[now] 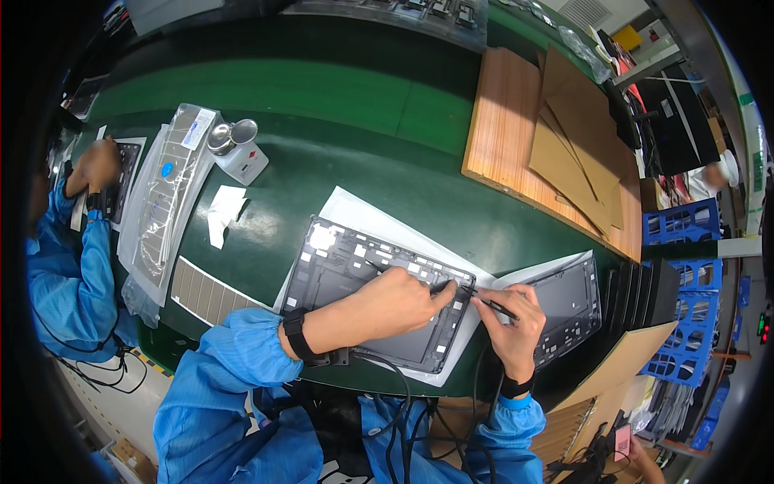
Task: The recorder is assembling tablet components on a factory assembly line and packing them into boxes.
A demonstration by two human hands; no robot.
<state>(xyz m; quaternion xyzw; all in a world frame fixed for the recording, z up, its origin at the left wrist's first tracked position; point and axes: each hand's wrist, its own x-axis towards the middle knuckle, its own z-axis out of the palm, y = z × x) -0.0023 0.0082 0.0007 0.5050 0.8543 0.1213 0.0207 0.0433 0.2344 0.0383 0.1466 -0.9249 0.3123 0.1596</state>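
Observation:
A dark tablet housing (339, 278), dotted with small white and silver pieces, lies on a white sheet before me. My left hand (395, 302) reaches across it, fingers curled, the index fingertip at the upper right edge. A thin dark point sticks out beside its knuckles; whether that hand grips it I cannot tell. My right hand (516, 323) pinches black tweezers (501, 310), their tips at the housing's right corner, close to the left fingertip. Right of it lies a second dark housing (568, 302), partly behind the right hand.
At left are a strip of grey pads (214, 292), a crumpled white paper (224, 214), a dispenser bottle with a metal cup (242, 157) and a bagged sheet (169, 185). A wooden board (504, 121) bears cardboard. A co-worker's hands (97, 165) work far left. Black cables (403, 403) hang before me.

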